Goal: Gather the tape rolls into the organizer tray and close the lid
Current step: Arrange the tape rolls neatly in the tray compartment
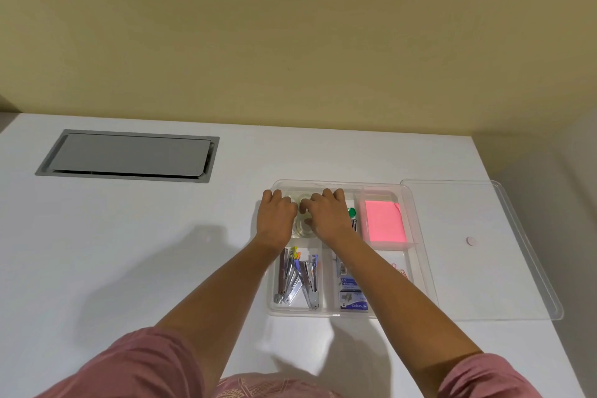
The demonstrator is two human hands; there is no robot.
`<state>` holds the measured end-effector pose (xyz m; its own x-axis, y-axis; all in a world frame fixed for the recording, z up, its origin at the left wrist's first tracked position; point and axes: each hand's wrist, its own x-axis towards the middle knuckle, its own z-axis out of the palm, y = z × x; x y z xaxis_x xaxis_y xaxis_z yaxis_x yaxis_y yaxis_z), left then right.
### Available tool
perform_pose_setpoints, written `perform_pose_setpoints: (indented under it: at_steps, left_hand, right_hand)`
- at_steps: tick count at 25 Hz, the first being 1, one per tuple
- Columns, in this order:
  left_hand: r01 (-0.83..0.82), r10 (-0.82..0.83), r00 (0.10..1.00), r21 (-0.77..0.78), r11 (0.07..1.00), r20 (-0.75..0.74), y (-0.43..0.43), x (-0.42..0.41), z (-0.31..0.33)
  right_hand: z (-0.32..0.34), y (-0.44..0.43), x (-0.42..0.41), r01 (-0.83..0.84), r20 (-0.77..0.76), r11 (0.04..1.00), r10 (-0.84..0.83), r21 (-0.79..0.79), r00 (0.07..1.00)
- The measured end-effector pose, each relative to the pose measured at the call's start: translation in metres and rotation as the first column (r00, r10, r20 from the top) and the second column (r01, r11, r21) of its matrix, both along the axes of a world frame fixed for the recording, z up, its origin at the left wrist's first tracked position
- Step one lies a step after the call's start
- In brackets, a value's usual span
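From the head camera, both hands are reaching into the far-left compartment of the clear plastic organizer tray (420,268) sitting on the white worktop (129,236). The left hand (277,216) and right hand (326,215) are curling around the clear tape rolls (302,228) lying there, probably nudging them to sit flat so the lid can seat; whether either hand is actually gripping a roll, I cannot tell. The clear flat lid (484,252) is lying just beside the tray on its right, not yet on. Neighbouring compartments are holding a pink sticky-note pad (384,221), metal staple removers (298,278) and blue staple boxes (352,297), none blocking the lid.
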<state>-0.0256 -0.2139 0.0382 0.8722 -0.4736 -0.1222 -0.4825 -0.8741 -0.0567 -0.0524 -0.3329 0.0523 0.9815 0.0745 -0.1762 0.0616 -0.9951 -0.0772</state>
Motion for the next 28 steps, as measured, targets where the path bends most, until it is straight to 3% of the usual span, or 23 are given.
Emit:
perform_pose_setpoints:
  at_steps: [17, 28]
  left_hand:
    - [-0.009, 0.009, 1.000, 0.035, 0.999, 0.005, 0.001, 0.001, -0.002]
    - [-0.005, 0.005, 1.000, 0.000, 1.000, 0.020, -0.001, -0.001, -0.002]
  right_hand:
    - [-0.006, -0.009, -0.003, -0.032, -0.030, 0.999, 0.033, 0.012, 0.999]
    - [-0.010, -0.003, -0.002, -0.005, 0.063, 0.996, 0.010, -0.085, 0.998]
